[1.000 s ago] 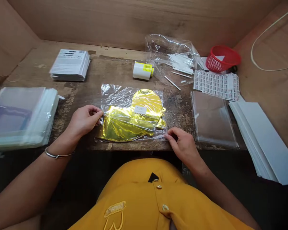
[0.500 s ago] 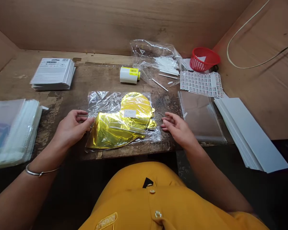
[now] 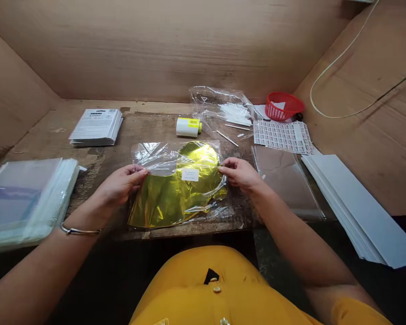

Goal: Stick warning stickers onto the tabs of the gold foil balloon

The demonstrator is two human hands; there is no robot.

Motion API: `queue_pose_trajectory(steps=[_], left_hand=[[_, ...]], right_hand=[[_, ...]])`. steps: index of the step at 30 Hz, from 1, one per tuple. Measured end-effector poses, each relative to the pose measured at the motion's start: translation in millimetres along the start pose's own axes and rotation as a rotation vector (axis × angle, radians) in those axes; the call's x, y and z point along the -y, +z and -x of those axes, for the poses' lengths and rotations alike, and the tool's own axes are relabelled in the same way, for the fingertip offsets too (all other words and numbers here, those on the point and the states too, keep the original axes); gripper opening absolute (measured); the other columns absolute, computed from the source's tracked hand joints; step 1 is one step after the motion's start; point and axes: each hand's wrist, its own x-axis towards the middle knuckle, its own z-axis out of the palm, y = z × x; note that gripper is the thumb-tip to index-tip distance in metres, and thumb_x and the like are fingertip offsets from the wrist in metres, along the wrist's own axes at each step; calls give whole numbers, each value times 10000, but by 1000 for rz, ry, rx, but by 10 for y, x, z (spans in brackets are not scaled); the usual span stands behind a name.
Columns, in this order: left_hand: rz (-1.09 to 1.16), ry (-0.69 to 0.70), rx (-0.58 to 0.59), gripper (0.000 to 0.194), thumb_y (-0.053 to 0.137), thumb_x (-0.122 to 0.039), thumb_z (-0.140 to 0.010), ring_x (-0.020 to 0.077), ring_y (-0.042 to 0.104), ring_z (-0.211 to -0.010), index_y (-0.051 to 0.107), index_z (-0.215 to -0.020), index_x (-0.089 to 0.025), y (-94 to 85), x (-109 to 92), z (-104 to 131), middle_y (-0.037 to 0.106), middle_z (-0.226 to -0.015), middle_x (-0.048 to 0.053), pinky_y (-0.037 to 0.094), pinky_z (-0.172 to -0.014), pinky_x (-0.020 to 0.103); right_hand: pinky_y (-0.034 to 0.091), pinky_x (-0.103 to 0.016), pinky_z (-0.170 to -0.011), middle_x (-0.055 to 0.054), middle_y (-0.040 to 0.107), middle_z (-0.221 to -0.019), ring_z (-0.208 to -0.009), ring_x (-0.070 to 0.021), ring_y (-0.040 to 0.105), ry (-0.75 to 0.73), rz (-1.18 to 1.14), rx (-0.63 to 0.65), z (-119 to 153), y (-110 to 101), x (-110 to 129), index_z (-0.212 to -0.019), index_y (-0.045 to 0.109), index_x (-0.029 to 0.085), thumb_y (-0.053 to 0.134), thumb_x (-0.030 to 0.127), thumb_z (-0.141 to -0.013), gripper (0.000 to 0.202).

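A flat, shiny gold foil balloon (image 3: 165, 198) lies inside a clear plastic bag (image 3: 155, 155) at the front of the table. It carries a small white label (image 3: 190, 175) whose print is too small to read. My left hand (image 3: 122, 183) pinches the bag's left side between thumb and fingers, a metal bangle on the wrist. On the opposite side, my right hand (image 3: 240, 174) grips the bag's right edge beside the balloon's rounded end. The fingers beneath the bag are partly hidden.
Behind the bag lie a white-and-yellow roll (image 3: 187, 127), white sticks (image 3: 235, 113) on clear plastic, a red basket (image 3: 284, 106) and sticker sheets (image 3: 280, 136). Clear sleeves (image 3: 284, 180) and white card strips (image 3: 362, 207) are right; packed cards (image 3: 96, 127) and plastic sleeves (image 3: 30, 198) left.
Both hands have moved inward and closed on the bag's sides; before, they were loosely open beside it. The foil now looks smoother. The camera view has tilted up slightly.
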Motion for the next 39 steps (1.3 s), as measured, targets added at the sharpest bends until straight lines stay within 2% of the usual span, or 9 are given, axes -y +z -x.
queue_pose_trajectory(steps=[6, 11, 15, 21, 26, 28, 31, 35, 39], left_hand=[[236, 210, 25, 389, 870, -415, -545, 102, 595, -654, 604, -708, -184, -27, -234, 190, 722, -820, -4, 483, -564, 194], [143, 560, -41, 201, 830, -284, -613, 170, 638, -920, 691, -731, -200, -214, -468, 270, 724, -971, 14, 506, -827, 275], [-189, 586, 97, 131, 763, -260, -598, 310, 581, -1150, 714, -717, -236, -376, -179, 240, 719, -1082, 64, 476, -950, 454], [-892, 727, 281, 135, 555, -221, -718, 318, 558, -1226, 681, -714, -272, -453, 440, 182, 733, -1096, 30, 263, -1116, 585], [-1201, 635, 476, 338, 474, -187, -776, 274, 585, -1202, 680, -1032, -268, -527, 159, 423, 645, -1279, 11, 449, -1018, 479], [-1190, 644, 445, 421, 428, -177, -807, 233, 655, -1081, 634, -1165, -259, -403, -74, 502, 680, -1217, 6, 527, -917, 383], [-1129, 776, 302, 398, 352, -200, -888, 214, 665, -1048, 628, -1174, -204, 38, -307, 422, 700, -1167, 41, 533, -893, 348], [-1190, 839, 271, 545, 392, -243, -920, 282, 379, -1383, 340, -1446, -110, 740, -224, -46, 412, -1497, 130, 312, -1127, 514], [-1224, 818, 372, 658, 422, -366, -938, 318, 304, -1419, 214, -1488, -73, 1025, 47, -460, 309, -1542, 177, 223, -1148, 564]], right_hand=[[528, -251, -488, 32, 628, -597, -529, -138, 641, -215, -5, 84, 277, -140, 365, -739, 541, 195, 807, 414, -616, 366], [564, -345, -779, -28, 703, -861, -820, -178, 671, -660, 243, 29, 473, -224, 523, -771, 639, 208, 705, 268, -767, 89], [533, -364, -887, -50, 706, -1058, -996, -195, 660, -822, 606, 73, 428, -229, 114, -826, 636, 215, 562, 124, -817, 118], [502, -374, -951, -98, 675, -1193, -1131, -217, 619, -801, 938, 197, 330, -208, -568, -921, 666, 194, 418, 91, -887, 270], [508, -383, -910, -88, 706, -1091, -1040, -236, 635, -794, 1077, 125, 429, -292, -353, -998, 670, 187, 453, 105, -886, 257], [514, -376, -833, -94, 709, -970, -940, -242, 630, -840, 1094, -56, 411, -248, -158, -992, 670, 176, 472, 149, -902, 219], [481, -384, -844, -103, 692, -926, -921, -247, 596, -921, 1078, -255, 210, -36, 65, -971, 666, 161, 459, 184, -926, 214], [426, -374, -931, -129, 645, -1127, -1075, -256, 543, -807, 1196, -63, -276, 300, 118, -1106, 628, 137, 542, 180, -884, 242], [436, -346, -773, -132, 648, -912, -876, -255, 569, -671, 1249, -41, -650, 405, 49, -900, 670, 117, 641, 169, -797, 120]])
